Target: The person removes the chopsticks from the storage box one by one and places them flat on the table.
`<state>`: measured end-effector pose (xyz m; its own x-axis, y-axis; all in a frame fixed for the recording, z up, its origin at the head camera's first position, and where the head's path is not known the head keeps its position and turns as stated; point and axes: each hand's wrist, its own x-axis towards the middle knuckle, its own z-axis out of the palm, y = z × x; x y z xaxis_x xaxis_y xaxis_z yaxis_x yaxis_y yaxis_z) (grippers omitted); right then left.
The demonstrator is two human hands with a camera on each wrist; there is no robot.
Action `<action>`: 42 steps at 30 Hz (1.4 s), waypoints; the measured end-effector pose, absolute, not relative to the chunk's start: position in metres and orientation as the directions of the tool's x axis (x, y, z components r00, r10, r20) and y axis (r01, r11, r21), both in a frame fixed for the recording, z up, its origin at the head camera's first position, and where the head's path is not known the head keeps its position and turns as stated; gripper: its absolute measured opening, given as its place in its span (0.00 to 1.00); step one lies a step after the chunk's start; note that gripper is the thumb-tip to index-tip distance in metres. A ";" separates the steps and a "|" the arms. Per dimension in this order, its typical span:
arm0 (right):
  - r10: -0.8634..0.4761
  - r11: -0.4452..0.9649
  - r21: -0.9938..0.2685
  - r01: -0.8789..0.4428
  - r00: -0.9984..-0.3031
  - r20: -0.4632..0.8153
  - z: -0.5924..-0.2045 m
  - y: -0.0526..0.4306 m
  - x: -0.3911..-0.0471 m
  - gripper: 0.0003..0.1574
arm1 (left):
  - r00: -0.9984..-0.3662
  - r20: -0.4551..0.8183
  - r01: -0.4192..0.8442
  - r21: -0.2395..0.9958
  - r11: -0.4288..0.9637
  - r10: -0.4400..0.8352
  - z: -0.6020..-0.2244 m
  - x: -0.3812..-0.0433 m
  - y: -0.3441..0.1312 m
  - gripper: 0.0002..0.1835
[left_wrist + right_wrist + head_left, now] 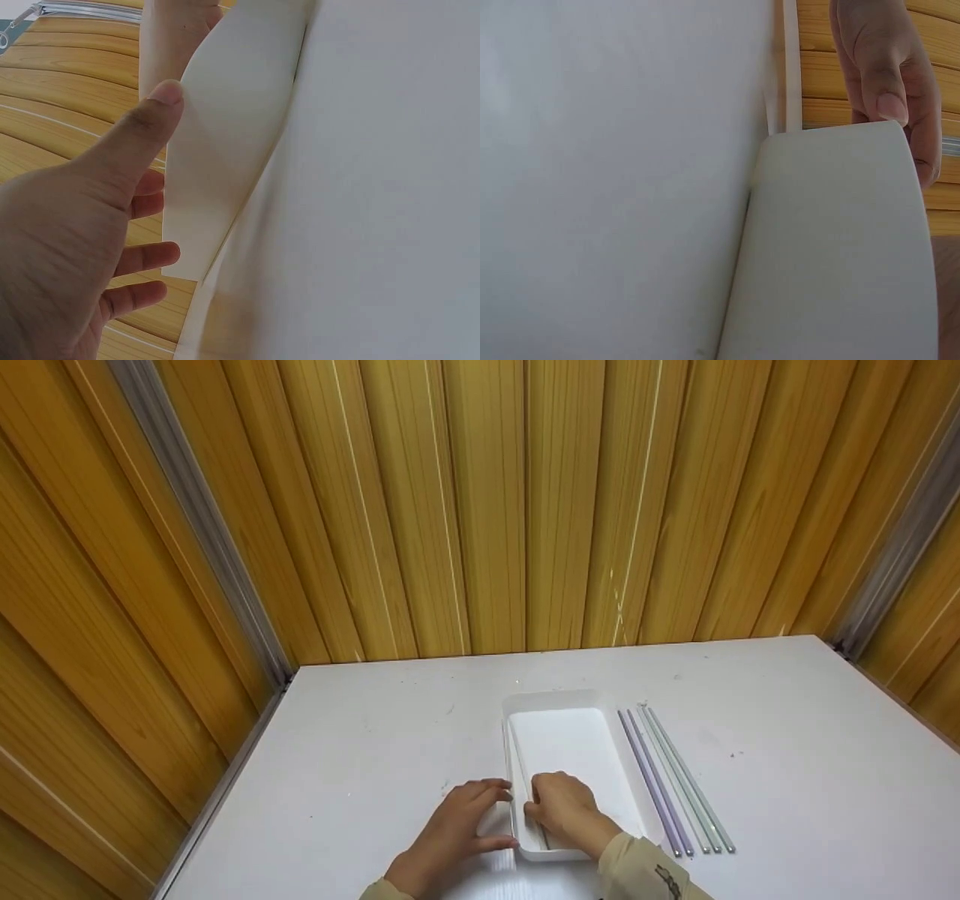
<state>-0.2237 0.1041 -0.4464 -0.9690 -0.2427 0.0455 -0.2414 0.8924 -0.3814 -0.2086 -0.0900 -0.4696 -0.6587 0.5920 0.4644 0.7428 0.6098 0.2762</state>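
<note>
A white rectangular tray sits on the table. My right hand is inside its near left part, fingers curled around a thin pale chopstick that lies along the left wall. Most of that chopstick's lower part is hidden by the hand. Outside the tray, my left hand has its thumb and fingers spread apart, with the tips at the left wall. In the left wrist view the thumb of the left hand meets the edge of the tray wall. The right wrist view shows the left hand behind the tray's corner.
Two purple chopsticks lie side by side to the right of the tray. Beside them are three green chopsticks, roughly parallel. The white table ends at a wood-patterned wall at the back.
</note>
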 end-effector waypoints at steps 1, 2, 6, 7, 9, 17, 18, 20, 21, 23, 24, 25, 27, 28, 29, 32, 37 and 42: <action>-0.240 0.895 -0.377 -0.239 -0.970 0.046 -0.446 0.104 -0.224 0.13 | -0.660 0.463 0.742 0.278 0.610 0.592 -0.470 -0.209 -0.090 0.26; -0.235 0.897 -0.375 -0.234 -0.971 0.044 -0.446 0.103 -0.224 0.13 | -0.659 0.464 0.743 0.276 0.610 0.592 -0.469 -0.209 -0.090 0.26; -0.220 0.898 -0.386 -0.212 -0.975 0.023 -0.446 0.103 -0.225 0.13 | -0.669 0.450 0.735 0.286 0.614 0.591 -0.469 -0.209 -0.089 0.26; -0.219 0.896 -0.392 -0.209 -0.976 0.019 -0.446 0.103 -0.225 0.13 | -0.672 0.448 0.733 0.288 0.616 0.590 -0.469 -0.209 -0.089 0.26; -0.218 0.893 -0.402 -0.201 -0.976 0.005 -0.447 0.103 -0.226 0.13 | -0.670 0.448 0.734 0.286 0.616 0.591 -0.470 -0.209 -0.089 0.27; -0.176 0.900 -0.406 -0.156 -0.984 -0.011 -0.448 0.106 -0.226 0.14 | -0.649 0.472 0.750 0.271 0.603 0.596 -0.471 -0.209 -0.089 0.26; -0.172 0.901 -0.407 -0.153 -0.985 -0.010 -0.448 0.107 -0.226 0.14 | -0.651 0.471 0.749 0.273 0.604 0.595 -0.471 -0.209 -0.089 0.27; -0.170 0.902 -0.402 -0.154 -0.985 -0.002 -0.447 0.109 -0.226 0.14 | -0.655 0.466 0.746 0.273 0.607 0.595 -0.471 -0.209 -0.089 0.27; -0.171 0.903 -0.401 -0.157 -0.985 0.000 -0.446 0.110 -0.226 0.14 | -0.656 0.464 0.745 0.276 0.607 0.595 -0.471 -0.209 -0.089 0.27; -0.175 0.901 -0.401 -0.164 -0.984 0.008 -0.445 0.112 -0.225 0.14 | -0.659 0.463 0.743 0.278 0.608 0.593 -0.470 -0.208 -0.089 0.27; -0.176 0.900 -0.403 -0.165 -0.984 0.010 -0.444 0.113 -0.225 0.13 | -0.659 0.463 0.743 0.279 0.609 0.592 -0.470 -0.208 -0.089 0.27; -0.177 0.898 -0.406 -0.167 -0.984 0.014 -0.443 0.114 -0.225 0.13 | -0.657 0.466 0.744 0.276 0.608 0.593 -0.470 -0.209 -0.089 0.27; -0.179 0.893 -0.416 -0.170 -0.984 0.018 -0.442 0.116 -0.225 0.13 | -0.653 0.469 0.748 0.277 0.604 0.594 -0.469 -0.209 -0.090 0.27; -0.181 0.891 -0.419 -0.173 -0.983 0.022 -0.441 0.117 -0.224 0.13 | -0.651 0.472 0.750 0.276 0.602 0.594 -0.469 -0.209 -0.090 0.26; -0.180 0.889 -0.423 -0.174 -0.983 0.025 -0.441 0.117 -0.224 0.13 | -0.649 0.475 0.751 0.274 0.600 0.595 -0.469 -0.209 -0.090 0.26; -0.187 0.885 -0.427 -0.187 -0.982 0.042 -0.439 0.120 -0.224 0.13 | -0.644 0.478 0.756 0.271 0.596 0.598 -0.469 -0.210 -0.091 0.26; -0.188 0.881 -0.432 -0.195 -0.980 0.061 -0.437 0.126 -0.222 0.13 | -0.656 0.463 0.748 0.290 0.597 0.596 -0.469 -0.210 -0.090 0.26; -0.190 0.877 -0.434 -0.205 -0.979 0.077 -0.435 0.134 -0.219 0.10 | -0.659 0.463 0.744 0.280 0.607 0.593 -0.469 -0.209 -0.089 0.27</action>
